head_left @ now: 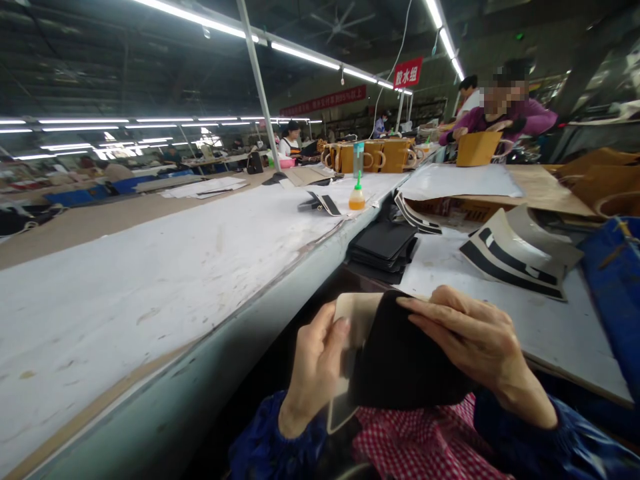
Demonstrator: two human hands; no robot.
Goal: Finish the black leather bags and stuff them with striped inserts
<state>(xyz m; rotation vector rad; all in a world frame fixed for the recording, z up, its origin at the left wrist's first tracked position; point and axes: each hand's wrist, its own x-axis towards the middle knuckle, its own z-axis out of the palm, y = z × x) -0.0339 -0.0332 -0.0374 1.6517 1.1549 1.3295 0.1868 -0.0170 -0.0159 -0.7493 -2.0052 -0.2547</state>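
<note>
My left hand grips the left edge of a cream-coloured flat panel, with the thumb on its face. Over the panel's right part lies a black sheet of material, held above my lap. The fingers of my right hand are laid together along the upper edge of the black sheet, pressing it; whatever the palm covers is hidden. Just beyond my hands a stack of black pieces sits on the lower worktop. Right of it stand curved cream panels with black strips.
A long white-covered table runs along my left, carrying a small bottle with a green nozzle and a clear bottle. A blue crate stands at right. Farther off, a person in purple handles a tan bag.
</note>
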